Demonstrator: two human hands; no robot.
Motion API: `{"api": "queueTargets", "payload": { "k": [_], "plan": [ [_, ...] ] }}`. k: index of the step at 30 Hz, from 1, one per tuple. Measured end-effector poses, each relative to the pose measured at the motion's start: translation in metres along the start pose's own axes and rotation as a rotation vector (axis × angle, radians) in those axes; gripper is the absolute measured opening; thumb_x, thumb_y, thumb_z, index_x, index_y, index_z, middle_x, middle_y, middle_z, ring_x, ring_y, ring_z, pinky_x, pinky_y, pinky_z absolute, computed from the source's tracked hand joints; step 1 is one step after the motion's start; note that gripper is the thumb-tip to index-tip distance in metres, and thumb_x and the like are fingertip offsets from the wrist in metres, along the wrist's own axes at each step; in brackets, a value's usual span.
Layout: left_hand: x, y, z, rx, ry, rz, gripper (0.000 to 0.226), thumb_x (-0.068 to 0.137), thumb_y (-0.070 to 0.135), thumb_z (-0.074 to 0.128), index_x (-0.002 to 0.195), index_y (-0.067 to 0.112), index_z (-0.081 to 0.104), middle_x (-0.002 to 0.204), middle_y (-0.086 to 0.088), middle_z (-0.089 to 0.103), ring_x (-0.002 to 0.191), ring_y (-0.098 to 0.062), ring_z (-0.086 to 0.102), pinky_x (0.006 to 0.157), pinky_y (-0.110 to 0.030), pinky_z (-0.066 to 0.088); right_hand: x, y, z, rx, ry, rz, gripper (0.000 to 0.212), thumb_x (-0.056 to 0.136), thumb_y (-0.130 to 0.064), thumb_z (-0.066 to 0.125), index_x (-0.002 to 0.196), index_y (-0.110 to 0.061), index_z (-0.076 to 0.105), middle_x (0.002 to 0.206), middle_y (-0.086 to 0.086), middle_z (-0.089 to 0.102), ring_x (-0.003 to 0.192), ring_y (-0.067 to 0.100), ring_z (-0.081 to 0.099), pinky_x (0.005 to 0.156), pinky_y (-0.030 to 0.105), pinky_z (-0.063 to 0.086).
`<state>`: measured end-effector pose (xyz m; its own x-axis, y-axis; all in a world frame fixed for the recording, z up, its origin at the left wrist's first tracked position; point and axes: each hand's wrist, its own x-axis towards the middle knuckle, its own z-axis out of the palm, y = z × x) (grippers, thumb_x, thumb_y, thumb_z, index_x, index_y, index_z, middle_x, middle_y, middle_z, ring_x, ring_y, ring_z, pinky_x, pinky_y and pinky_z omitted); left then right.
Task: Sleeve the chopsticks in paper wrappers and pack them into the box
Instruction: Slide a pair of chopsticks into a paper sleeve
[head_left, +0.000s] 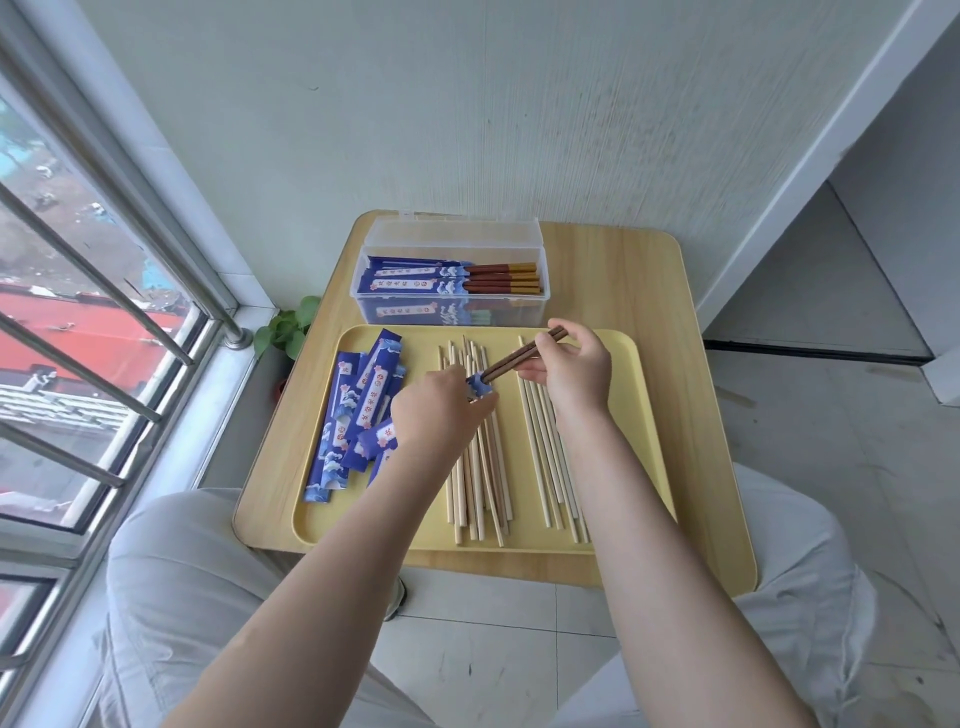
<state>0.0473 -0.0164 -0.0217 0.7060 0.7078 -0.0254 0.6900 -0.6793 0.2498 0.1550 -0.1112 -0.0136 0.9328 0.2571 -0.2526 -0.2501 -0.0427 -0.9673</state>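
A clear plastic box (451, 283) stood with its lid tipped back at the far side of the small wooden bench (691, 415). It held sleeved chopsticks (457, 278) in layers, blue wrappers to the left and brown, gold-tipped ends to the right; two sleeved sets showed plainly on top and another through the front wall, the full count not readable. Just in front of the box lay a yellow tray (641, 374). On its left part lay a loose heap of blue paper wrappers (358, 410), about eight, overlapping. In its middle and right part lay two groups of pale bare chopsticks (480, 478), too many and too crossed to count exactly. Above the tray, the left hand (439, 415) pinched one blue wrapper (479, 387) at its open mouth, fingers curled round it. The right hand (571, 371) gripped one pair of dark brown chopsticks (522, 356) between thumb and fingers, their lower tips entering the wrapper's mouth. A small green plant (288, 327) stood by the window (93, 322), left of the bench.
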Motion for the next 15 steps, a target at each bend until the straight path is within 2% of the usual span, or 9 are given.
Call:
{"api": "queueTargets", "payload": {
  "k": [4, 7, 9, 11, 12, 14, 15],
  "plan": [
    [0.019, 0.003, -0.002, 0.082, -0.009, 0.053, 0.036, 0.103, 0.047, 0.045, 0.09, 0.016, 0.059, 0.066, 0.006, 0.043, 0.064, -0.02, 0.053, 0.053, -0.027, 0.036, 0.003, 0.0, 0.007, 0.037, 0.058, 0.012, 0.03, 0.097, -0.008, 0.061, 0.127, -0.011, 0.062, 0.093, 0.01, 0.072, 0.063, 0.025, 0.074, 0.063, 0.033, 0.062],
    [0.04, 0.0, -0.01, 0.085, 0.038, 0.067, 0.037, 0.102, 0.048, 0.046, 0.092, 0.015, 0.06, 0.067, 0.004, 0.047, 0.062, -0.02, 0.053, 0.053, -0.027, 0.035, 0.012, -0.011, 0.009, 0.048, 0.071, -0.001, 0.024, 0.1, -0.012, 0.058, 0.124, -0.013, 0.065, 0.098, 0.008, 0.071, 0.062, 0.024, 0.074, 0.058, 0.028, 0.06],
    [0.056, 0.001, -0.02, 0.091, 0.075, 0.115, 0.036, 0.1, 0.051, 0.051, 0.091, 0.016, 0.054, 0.074, 0.002, 0.053, 0.066, -0.02, 0.053, 0.058, -0.029, 0.037, 0.021, -0.02, 0.011, 0.107, 0.078, 0.003, 0.021, 0.1, -0.011, 0.059, 0.119, -0.01, 0.067, 0.095, 0.011, 0.073, 0.062, 0.024, 0.073, 0.059, 0.027, 0.059],
    [0.076, 0.006, -0.029, 0.107, 0.125, 0.201, 0.036, 0.097, 0.052, 0.053, 0.093, 0.017, 0.048, 0.084, 0.0, 0.058, 0.074, -0.021, 0.053, 0.072, -0.033, 0.039, 0.031, -0.028, 0.017, 0.192, 0.097, 0.017, 0.018, 0.099, -0.007, 0.059, 0.115, -0.007, 0.067, 0.087, 0.014, 0.073, 0.063, 0.024, 0.074, 0.062, 0.029, 0.06],
    [0.086, 0.008, -0.032, 0.099, 0.161, 0.241, 0.035, 0.096, 0.051, 0.055, 0.098, 0.017, 0.048, 0.094, -0.001, 0.06, 0.085, -0.022, 0.055, 0.086, -0.036, 0.038, 0.038, -0.032, 0.021, 0.23, 0.115, 0.026, 0.017, 0.099, -0.005, 0.059, 0.113, -0.006, 0.067, 0.085, 0.015, 0.073, 0.064, 0.025, 0.074, 0.063, 0.029, 0.06],
    [0.105, 0.008, -0.032, 0.075, 0.238, 0.28, 0.046, 0.092, 0.049, 0.06, 0.118, 0.013, 0.049, 0.12, -0.006, 0.057, 0.118, -0.026, 0.051, 0.115, -0.043, 0.022, 0.051, -0.039, 0.029, 0.293, 0.17, 0.04, 0.015, 0.099, -0.003, 0.057, 0.112, -0.005, 0.065, 0.085, 0.017, 0.073, 0.064, 0.025, 0.074, 0.063, 0.029, 0.06],
    [0.11, 0.007, -0.032, 0.065, 0.256, 0.279, 0.056, 0.091, 0.05, 0.061, 0.129, 0.011, 0.047, 0.133, -0.008, 0.052, 0.132, -0.028, 0.043, 0.121, -0.046, 0.011, 0.058, -0.042, 0.031, 0.313, 0.205, 0.043, 0.016, 0.099, -0.002, 0.056, 0.112, -0.004, 0.065, 0.087, 0.019, 0.073, 0.065, 0.025, 0.074, 0.063, 0.028, 0.06]
  ]
}}
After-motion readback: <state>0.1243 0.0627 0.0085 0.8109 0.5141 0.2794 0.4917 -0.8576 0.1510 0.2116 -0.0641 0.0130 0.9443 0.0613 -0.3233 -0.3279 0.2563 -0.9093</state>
